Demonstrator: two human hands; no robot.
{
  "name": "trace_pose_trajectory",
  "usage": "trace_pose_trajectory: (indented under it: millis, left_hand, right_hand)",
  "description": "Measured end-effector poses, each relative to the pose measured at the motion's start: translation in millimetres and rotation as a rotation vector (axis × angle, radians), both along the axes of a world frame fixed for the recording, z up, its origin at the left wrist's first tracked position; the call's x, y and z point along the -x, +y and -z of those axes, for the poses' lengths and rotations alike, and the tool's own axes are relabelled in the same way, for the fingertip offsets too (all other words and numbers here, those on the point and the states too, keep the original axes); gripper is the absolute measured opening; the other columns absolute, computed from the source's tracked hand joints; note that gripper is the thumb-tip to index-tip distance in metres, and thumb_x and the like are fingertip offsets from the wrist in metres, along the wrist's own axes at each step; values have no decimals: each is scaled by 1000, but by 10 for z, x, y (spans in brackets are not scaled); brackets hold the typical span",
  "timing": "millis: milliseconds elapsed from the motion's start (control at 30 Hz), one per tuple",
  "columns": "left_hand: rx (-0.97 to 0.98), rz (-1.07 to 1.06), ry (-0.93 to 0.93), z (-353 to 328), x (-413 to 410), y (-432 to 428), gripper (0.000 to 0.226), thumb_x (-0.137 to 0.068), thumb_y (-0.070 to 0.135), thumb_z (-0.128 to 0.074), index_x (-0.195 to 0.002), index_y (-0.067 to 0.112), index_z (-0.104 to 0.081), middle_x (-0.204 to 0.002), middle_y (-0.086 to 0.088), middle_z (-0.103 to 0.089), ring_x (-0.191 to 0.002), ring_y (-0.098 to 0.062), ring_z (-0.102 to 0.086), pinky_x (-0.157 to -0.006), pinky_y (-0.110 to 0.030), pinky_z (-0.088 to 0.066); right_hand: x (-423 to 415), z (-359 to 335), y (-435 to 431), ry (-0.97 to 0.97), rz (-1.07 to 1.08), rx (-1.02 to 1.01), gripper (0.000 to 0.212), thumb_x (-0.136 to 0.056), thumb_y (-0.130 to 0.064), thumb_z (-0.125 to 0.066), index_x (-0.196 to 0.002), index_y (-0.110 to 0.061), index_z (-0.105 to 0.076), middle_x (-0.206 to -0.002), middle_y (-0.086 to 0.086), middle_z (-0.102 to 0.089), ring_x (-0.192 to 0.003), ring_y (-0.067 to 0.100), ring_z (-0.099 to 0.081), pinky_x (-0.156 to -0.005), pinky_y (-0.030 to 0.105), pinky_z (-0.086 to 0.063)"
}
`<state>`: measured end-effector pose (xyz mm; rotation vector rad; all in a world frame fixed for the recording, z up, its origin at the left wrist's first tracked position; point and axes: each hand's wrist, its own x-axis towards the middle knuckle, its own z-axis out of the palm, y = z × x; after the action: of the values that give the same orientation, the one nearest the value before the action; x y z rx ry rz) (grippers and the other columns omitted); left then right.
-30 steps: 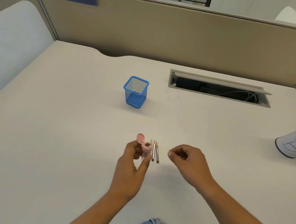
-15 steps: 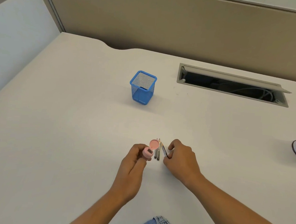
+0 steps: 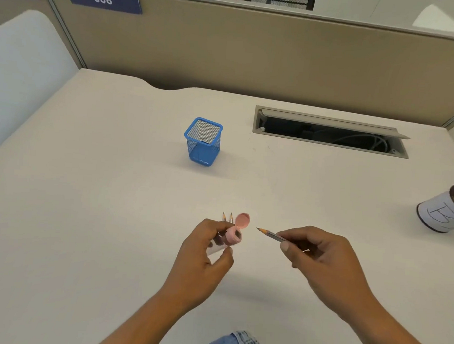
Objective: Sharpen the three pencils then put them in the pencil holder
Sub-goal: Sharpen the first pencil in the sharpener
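My left hand (image 3: 205, 253) grips a pink pencil sharpener (image 3: 233, 234) with its round lid flipped open. My right hand (image 3: 321, 260) pinches a grey pencil (image 3: 271, 234) just above the table, its tip pointing left toward the sharpener with a small gap between them. Two more pencils (image 3: 227, 217) lie side by side on the table behind my left hand, only their tips showing. A blue mesh pencil holder (image 3: 203, 142) stands upright farther back, with nothing visible inside.
A white can (image 3: 443, 209) marked with a letter lies at the right edge of the desk. An open cable slot (image 3: 329, 133) with wires is sunk into the table at the back right. A beige partition wall (image 3: 254, 54) closes off the far side.
My right hand has picked one pencil up off the table and drawn it to the right. My left hand has turned the sharpener's opening toward it.
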<state>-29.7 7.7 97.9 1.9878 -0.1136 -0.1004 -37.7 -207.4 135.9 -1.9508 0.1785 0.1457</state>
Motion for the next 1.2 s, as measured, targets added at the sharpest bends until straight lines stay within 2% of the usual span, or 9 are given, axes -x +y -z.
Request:
trace_pose_trajectory:
  millis: [167,300,467,667,733,867,933,1033,1200]
  left_hand:
    - [-3,38,-125,-148,68,-103,34,-80,-4,-66,-99,24,-64,-95,13,-65,-94,-11,-60,-81,-3,-36]
    - [-10,84,-188,-221,116,-162,32,-80,0,-68,-97,27,-66,-97,13,-66,-97,-14,-61,-84,-8,-39]
    - [-64,120,-223,-245,164,-221,33,-79,14,-65,-104,36,-68,-100,16,-62,-103,-14,-58,-89,-25,-46]
    - [-100,258,-165,-331,201,-243,37,-82,19,-63,-114,36,-67,-99,19,-56,-98,-11,-56,-71,-22,-46]
    - [-74,299,-116,-374,212,-245,35,-83,25,-62,-116,36,-66,-100,19,-55,-96,-13,-55,-69,-27,-48]
    - [-81,332,-97,-422,223,-229,26,-89,30,-67,-114,37,-66,-102,19,-58,-96,-9,-56,-80,-13,-45]
    - [-77,302,-85,-429,222,-210,27,-87,27,-70,-110,41,-64,-104,21,-62,-100,-3,-58,-80,-8,-43]
    - [-99,274,-39,-441,229,-207,31,-85,26,-72,-105,45,-58,-105,27,-62,-97,1,-59,-76,-12,-46]
    - [-87,351,-29,-494,249,-214,23,-94,33,-58,-116,39,-53,-106,24,-56,-97,-2,-52,-77,-7,-41]
  right_hand:
    - [234,-223,1,-79,-5,11,18,-82,-12,-76,-84,-30,-78,-76,-7,-74,-68,11,-64,-60,11,-47]
    - [339,-270,-28,-119,-6,74,20,-82,-10,-76,-83,-30,-77,-79,-12,-74,-71,8,-65,-62,8,-47]
    - [424,-317,-101,-207,-59,162,23,-81,-6,-76,-84,-29,-76,-78,-16,-71,-72,7,-64,-62,7,-45]
    - [450,-300,-170,-392,-141,307,22,-78,2,-77,-83,-20,-76,-77,-11,-68,-71,10,-64,-54,2,-38]
    - [447,-283,-188,-479,-154,332,20,-78,4,-76,-83,-15,-75,-80,-11,-68,-70,8,-64,-59,3,-40]
    - [437,-272,-236,-600,-158,337,9,-80,-6,-72,-86,-12,-76,-83,-8,-69,-71,5,-65,-67,13,-49]
    - [438,-286,-253,-601,-209,371,9,-85,-16,-72,-91,-13,-77,-80,-11,-68,-67,3,-62,-65,13,-48]
    - [422,-289,-256,-569,-319,493,22,-92,-30,-60,-102,-17,-75,-76,-17,-59,-66,0,-55,-62,15,-45]
    - [379,-254,-271,-541,-342,694,25,-97,-35,-47,-99,-24,-69,-74,-15,-49,-67,6,-46,-60,23,-40]
